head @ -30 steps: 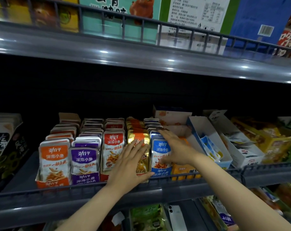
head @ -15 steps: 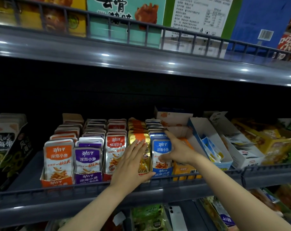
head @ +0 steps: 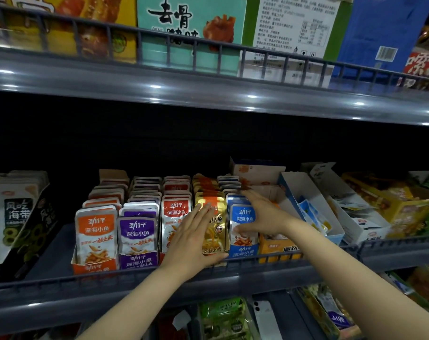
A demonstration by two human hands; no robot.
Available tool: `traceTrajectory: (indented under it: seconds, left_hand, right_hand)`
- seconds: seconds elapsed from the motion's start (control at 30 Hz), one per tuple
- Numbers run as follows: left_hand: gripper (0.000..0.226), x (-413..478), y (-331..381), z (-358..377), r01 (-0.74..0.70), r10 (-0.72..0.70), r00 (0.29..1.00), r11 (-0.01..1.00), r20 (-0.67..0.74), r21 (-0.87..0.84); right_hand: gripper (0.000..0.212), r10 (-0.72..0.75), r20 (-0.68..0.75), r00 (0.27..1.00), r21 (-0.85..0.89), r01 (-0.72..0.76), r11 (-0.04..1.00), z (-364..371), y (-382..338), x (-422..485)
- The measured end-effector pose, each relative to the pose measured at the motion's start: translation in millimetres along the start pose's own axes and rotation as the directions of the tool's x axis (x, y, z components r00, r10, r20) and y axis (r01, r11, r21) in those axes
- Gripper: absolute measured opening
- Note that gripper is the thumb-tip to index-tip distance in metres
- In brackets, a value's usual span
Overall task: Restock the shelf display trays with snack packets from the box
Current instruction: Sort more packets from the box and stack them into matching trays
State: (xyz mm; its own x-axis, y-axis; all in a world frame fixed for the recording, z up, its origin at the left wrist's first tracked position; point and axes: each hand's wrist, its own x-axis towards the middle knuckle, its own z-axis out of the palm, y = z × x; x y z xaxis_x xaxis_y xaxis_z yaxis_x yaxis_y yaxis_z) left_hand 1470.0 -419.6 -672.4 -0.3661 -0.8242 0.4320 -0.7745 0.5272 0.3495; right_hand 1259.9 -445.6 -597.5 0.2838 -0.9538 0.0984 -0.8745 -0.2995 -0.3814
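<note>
mostly done, i judge: my left hand (head: 196,239) lies flat and spread on the gold packets (head: 214,231), my right hand (head: 262,215) spread around the blue packets (head: 242,217) (box unseen); right-side trays (head: 314,204) look sparse.

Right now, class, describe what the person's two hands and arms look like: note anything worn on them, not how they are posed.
Both arms are bare up to the frame's lower edge; no sleeves are visible. The left hand and the right hand wear no gloves, and no rings, watch or bracelet can be seen on the fingers or wrists. No markings show.
</note>
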Motion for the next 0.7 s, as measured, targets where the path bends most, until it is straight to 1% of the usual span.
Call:
traceTrajectory:
  seconds: [0.07,0.13,0.27,0.37,0.43,0.57,0.7]
  left_hand:
    - [0.105,-4,-5,-4,0.019,-0.019,1.000,1.000,-0.001,-0.005]
    - [0.108,-8,-9,-7,0.033,-0.034,0.999,0.999,-0.002,-0.023]
    - [0.113,-16,-19,-10,0.060,-0.061,0.998,0.997,-0.008,-0.043]
    - [0.112,-19,-21,-10,0.080,-0.079,0.997,0.996,0.006,-0.044]
    - [0.110,-19,-21,-10,0.087,-0.087,0.996,0.996,0.022,-0.034]
    - [0.110,-17,-22,-9,0.093,-0.091,0.995,0.995,0.051,-0.038]
    - [0.105,-18,-23,-8,0.077,-0.076,0.995,0.997,0.071,-0.018]
  right_hand:
    - [0.100,-0.016,0.005,1.000,0.044,0.016,0.999,-1,-8,3]
    - [0.101,-0.046,0.034,0.998,0.033,0.045,0.998,0,-17,7]
    - [0.102,-0.100,0.116,0.988,-0.162,0.118,0.980,8,-39,22]
    - [0.104,-0.102,0.121,0.987,-0.324,0.137,0.936,16,-54,33]
    - [0.101,-0.073,0.120,0.990,-0.401,0.115,0.909,21,-60,40]
    - [0.090,-0.025,0.070,0.997,-0.466,0.055,0.883,27,-62,46]
    - [0.093,-0.056,0.053,0.997,-0.476,0.075,0.876,30,-63,42]
